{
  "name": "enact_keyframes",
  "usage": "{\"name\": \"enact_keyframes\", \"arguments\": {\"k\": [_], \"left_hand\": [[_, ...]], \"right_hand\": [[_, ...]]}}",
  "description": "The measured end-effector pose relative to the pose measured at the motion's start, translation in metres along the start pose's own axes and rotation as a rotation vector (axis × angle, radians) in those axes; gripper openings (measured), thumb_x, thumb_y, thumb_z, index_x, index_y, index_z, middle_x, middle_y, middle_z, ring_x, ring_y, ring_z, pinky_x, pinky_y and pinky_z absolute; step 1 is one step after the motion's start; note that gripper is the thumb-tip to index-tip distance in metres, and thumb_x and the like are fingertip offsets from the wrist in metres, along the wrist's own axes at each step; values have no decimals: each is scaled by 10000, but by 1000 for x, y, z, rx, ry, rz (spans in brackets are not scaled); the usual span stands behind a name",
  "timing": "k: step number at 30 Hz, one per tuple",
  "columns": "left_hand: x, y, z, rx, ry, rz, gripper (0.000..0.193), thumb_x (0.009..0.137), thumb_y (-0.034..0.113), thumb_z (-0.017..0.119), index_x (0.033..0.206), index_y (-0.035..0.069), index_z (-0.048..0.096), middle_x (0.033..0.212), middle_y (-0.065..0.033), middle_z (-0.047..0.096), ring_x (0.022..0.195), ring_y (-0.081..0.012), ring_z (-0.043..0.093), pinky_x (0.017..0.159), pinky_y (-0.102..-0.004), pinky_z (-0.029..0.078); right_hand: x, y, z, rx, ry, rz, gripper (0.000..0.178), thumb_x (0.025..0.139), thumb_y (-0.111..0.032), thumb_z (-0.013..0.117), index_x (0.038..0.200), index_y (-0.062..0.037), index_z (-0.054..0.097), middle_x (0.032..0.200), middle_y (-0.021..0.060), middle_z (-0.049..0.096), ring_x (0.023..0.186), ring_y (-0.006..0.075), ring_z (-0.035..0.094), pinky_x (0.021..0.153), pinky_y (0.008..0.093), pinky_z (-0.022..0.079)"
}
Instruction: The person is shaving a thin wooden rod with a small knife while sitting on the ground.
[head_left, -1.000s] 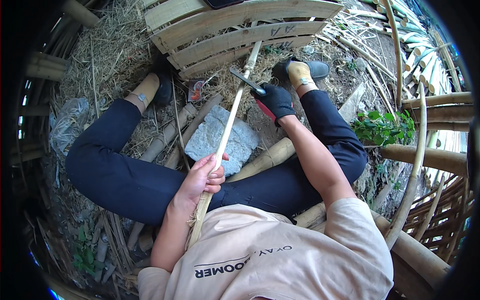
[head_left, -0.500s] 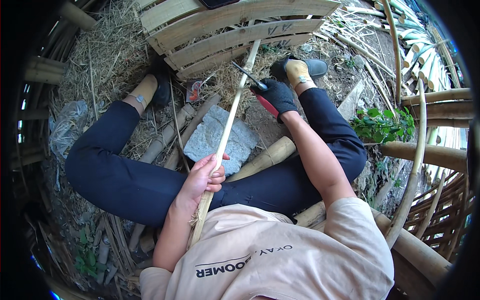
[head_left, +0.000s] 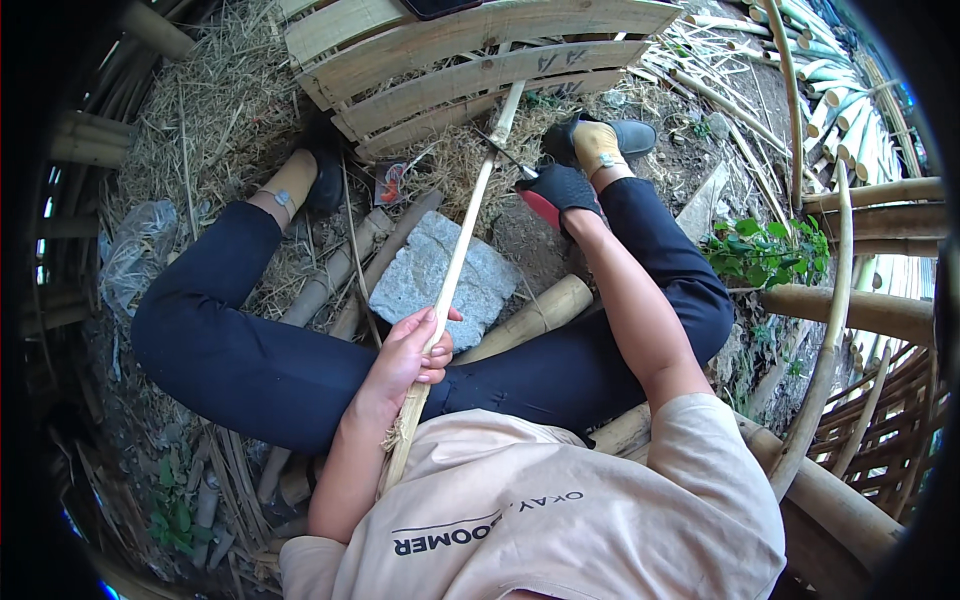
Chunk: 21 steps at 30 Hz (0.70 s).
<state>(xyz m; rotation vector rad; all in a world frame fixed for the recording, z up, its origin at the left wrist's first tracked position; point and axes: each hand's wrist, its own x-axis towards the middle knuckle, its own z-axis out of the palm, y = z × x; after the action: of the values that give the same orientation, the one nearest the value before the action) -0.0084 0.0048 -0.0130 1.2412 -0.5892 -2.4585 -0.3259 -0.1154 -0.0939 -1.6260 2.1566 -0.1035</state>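
From here I see a slatted wooden crate (head_left: 430,90) at the top of the frame, seemingly bracing the far end of the bamboo strip (head_left: 465,230). The strip slants down the centre, passing above a grey stone block (head_left: 408,270). Lower centre, the bare left hand (head_left: 408,352) wraps around it, likely for steadiness. Upper centre, the gloved right hand (head_left: 562,193) clamps the knife's (head_left: 515,160) handle, leaving its blade across the strip.

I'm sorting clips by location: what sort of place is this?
Probably a rough bamboo-working yard: cut bamboo poles lie stacked at upper right, and straw litters the earthen ground.
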Motion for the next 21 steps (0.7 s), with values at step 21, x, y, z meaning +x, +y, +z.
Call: {"name": "enact_keyframes", "arguments": {"k": [21], "left_hand": [[3,-5,-5,371,184,135,251,1103,260,400,1170,54,526,764,-7,538,621,-65,517,531,-223,483]], "right_hand": [[-2,10,-10,16,-63,-268,432,823,-439,731,1080,-91,730,1010,218,727,995,414,686,897,486,532]]}}
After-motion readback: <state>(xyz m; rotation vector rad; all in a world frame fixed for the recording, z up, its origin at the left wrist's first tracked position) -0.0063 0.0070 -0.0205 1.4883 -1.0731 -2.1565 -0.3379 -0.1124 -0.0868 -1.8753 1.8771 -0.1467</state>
